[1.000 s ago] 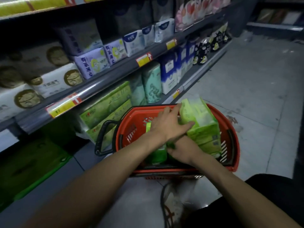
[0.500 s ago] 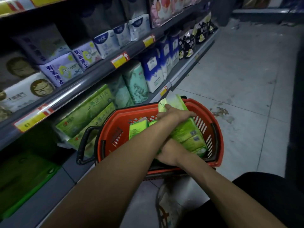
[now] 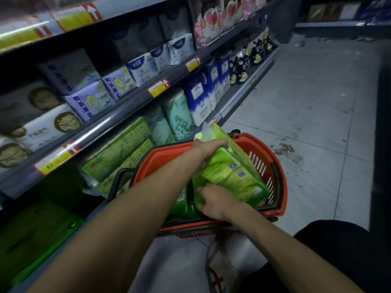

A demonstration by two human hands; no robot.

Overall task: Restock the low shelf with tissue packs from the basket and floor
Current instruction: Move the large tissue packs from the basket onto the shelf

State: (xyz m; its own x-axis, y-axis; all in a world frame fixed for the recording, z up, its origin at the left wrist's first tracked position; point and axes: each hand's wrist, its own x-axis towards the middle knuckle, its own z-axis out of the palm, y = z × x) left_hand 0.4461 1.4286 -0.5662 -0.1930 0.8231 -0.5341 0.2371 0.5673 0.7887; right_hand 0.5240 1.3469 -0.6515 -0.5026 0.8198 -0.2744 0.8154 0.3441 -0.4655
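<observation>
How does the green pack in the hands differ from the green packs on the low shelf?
The held pack stands tilted in the red basket; the shelf packs lie stacked. The left hand and right hand grip the held pack; no hand touches the shelf packs. Both are green, plastic-wrapped.

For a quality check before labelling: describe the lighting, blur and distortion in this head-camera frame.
Head view: dim overall, brightest on the green tissue pack and the pale floor; the lower-left shelf packs sink into shadow; a glare streak runs along the shelf rail; the top-left price strip is smeared with blur; the wide-angle lens bows straight lines, and the corners darken.
</observation>
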